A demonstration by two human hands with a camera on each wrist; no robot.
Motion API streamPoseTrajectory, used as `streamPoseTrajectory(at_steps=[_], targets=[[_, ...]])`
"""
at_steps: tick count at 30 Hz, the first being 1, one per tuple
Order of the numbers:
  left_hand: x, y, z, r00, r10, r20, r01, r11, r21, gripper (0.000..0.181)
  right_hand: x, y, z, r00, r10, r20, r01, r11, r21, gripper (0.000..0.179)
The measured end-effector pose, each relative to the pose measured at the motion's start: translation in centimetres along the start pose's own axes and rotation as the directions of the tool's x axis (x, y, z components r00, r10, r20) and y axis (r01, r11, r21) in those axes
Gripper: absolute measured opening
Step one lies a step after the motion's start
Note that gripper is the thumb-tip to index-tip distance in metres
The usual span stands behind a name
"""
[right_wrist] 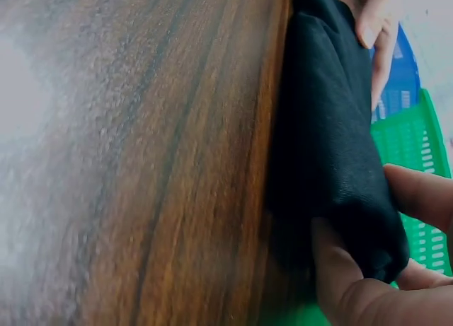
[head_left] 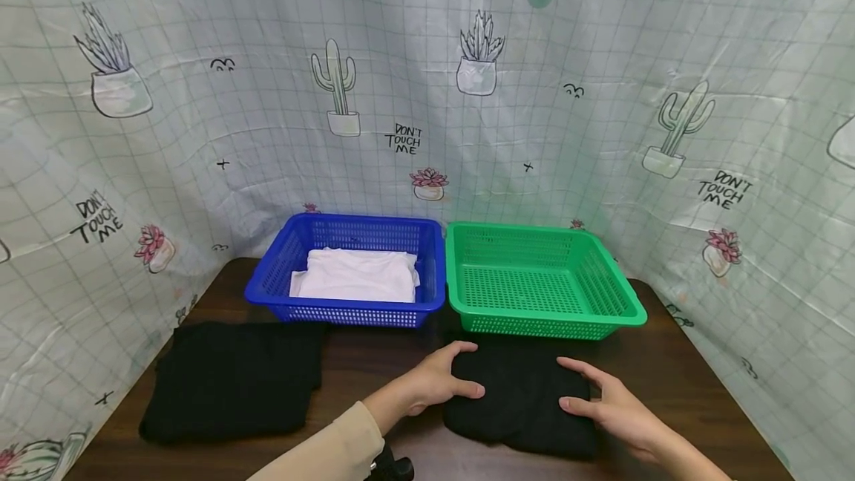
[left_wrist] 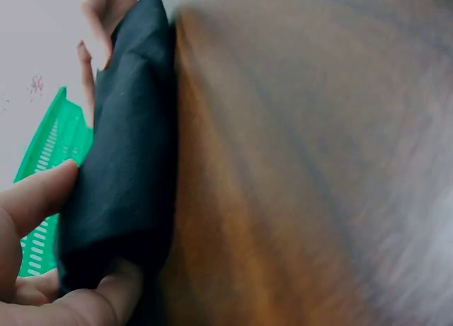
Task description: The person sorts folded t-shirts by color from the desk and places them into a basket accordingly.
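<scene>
A folded black garment (head_left: 517, 399) lies on the brown table just in front of the green basket (head_left: 554, 324). My left hand (head_left: 437, 377) holds its left side, the thumb and fingers spread along that edge. On the opposite side, my right hand (head_left: 611, 407) grips the other edge. The left wrist view shows the garment (left_wrist: 127, 149) as a thick rolled-looking edge, with a left fingertip tucked into the fold. Similarly, in the right wrist view a right finger reaches under the garment (right_wrist: 340, 128) while another finger rests at its far face.
A blue basket (head_left: 347, 312) stands left of the green one and contains folded white cloth (head_left: 357, 275). Another folded black cloth (head_left: 234, 381) lies at the table's left. A patterned curtain (head_left: 401, 80) surrounds the table (head_left: 374, 362) at the back and sides.
</scene>
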State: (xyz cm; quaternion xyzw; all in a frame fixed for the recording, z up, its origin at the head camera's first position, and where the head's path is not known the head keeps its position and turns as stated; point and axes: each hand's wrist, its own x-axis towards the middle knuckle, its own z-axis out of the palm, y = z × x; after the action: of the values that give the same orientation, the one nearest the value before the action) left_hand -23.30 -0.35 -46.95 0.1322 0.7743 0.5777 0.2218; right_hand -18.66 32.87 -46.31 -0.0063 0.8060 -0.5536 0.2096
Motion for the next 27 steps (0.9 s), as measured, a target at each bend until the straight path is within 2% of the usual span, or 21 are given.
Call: streamPoseTrajectory(at_steps=[7, 12, 16, 21, 27], targets=[[-0.2, -0.6, 0.5, 0.999, 0.011, -0.051, -0.014, 0.999, -0.046, 0.07, 0.2, 0.7, 0.0, 0.999, -0.045, -0.013, 0.045, 0.999, 0.003, 0.081], [-1.0, -0.2, 0.3, 0.998, 0.024, -0.066, -0.029, 0.997, -0.078, 0.071, -0.5, 0.5, -0.2, 0.996, -0.091, -0.001, 0.091, 0.996, 0.015, 0.082], [-2.2, 1.0, 0.0, 0.996, 0.061, -0.064, -0.068, 0.992, -0.106, 0.071, -1.7, -0.9, -0.5, 0.994, -0.107, 0.003, 0.107, 0.994, 0.035, 0.081], [-3.7, 3.2, -0.4, 0.994, 0.104, -0.041, -0.109, 0.982, -0.152, 0.069, -3.3, -3.4, -1.3, 0.992, -0.128, 0.0, 0.128, 0.992, -0.001, 0.08], [-4.2, 6.1, -0.8, 0.986, 0.163, -0.029, -0.166, 0.965, -0.203, 0.068, -4.9, -6.3, -2.9, 0.983, -0.182, -0.033, 0.178, 0.98, -0.085, 0.077]])
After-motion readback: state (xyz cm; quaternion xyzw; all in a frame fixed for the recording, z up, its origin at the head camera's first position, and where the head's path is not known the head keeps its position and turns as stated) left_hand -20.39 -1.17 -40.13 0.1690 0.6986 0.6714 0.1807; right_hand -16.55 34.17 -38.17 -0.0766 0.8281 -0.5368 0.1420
